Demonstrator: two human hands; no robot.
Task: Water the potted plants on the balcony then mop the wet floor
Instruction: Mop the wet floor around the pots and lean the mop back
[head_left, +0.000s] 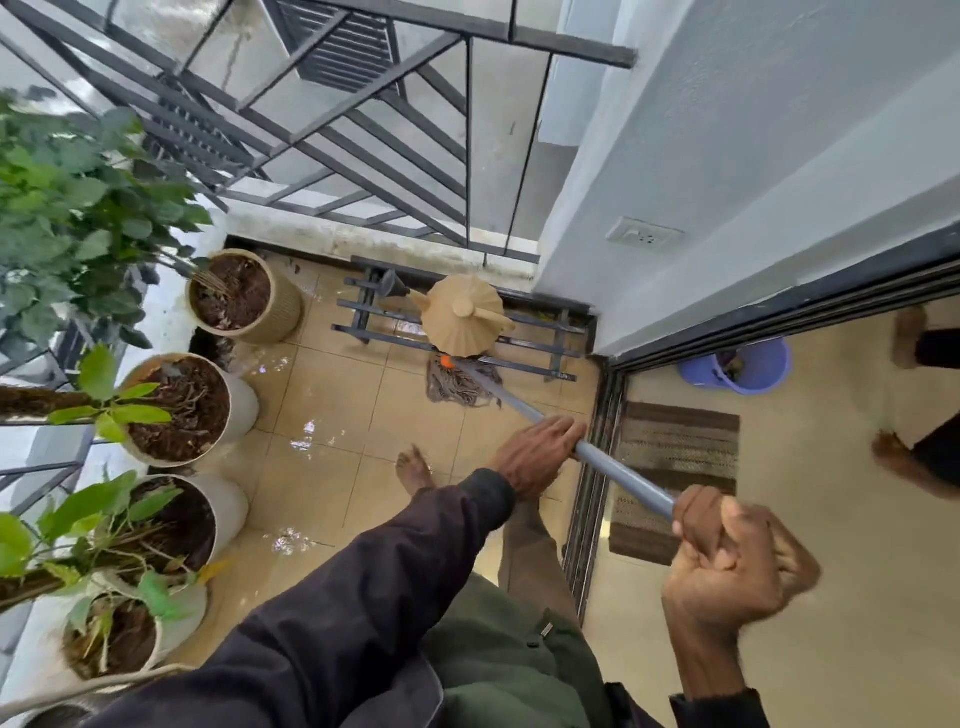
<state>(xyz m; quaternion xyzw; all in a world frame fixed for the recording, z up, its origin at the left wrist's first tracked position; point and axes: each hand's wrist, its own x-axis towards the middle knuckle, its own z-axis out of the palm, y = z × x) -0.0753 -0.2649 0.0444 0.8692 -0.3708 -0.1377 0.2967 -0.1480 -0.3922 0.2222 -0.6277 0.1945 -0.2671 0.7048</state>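
Two hands hold the mop handle (626, 477), a grey diagonal that runs from the lower right of the frame up toward the centre. The left hand (537, 454), coming out of a dark sleeve, lies over the handle in the middle of the frame with its fingers wrapped round it. The right hand (737, 564), at the lower right, is closed as a fist round the upper end. The mop head (460, 385) rests on the wet floor (353, 415) just above the centre, with its strands at the front edge of a low metal rack (363, 306). A beige watering can (462, 317) stands on this rack, directly above the mop head in the picture.

Four pots (244, 410) with plants stand in a row along the left edge of the balcony, close to the low wall. Between them and the sliding door track (597, 467) at the right there is a strip of open tiles with shining puddles, and one bare foot (413, 470) stands in it. The far end of the strip is closed by the rack and by the railing (311, 130) in the upper part of the frame. Beyond the track, at the right, a striped doormat (675, 462) lies just beside the threshold. A purple bucket (748, 371) stands near the corner of the grey wall (727, 156).
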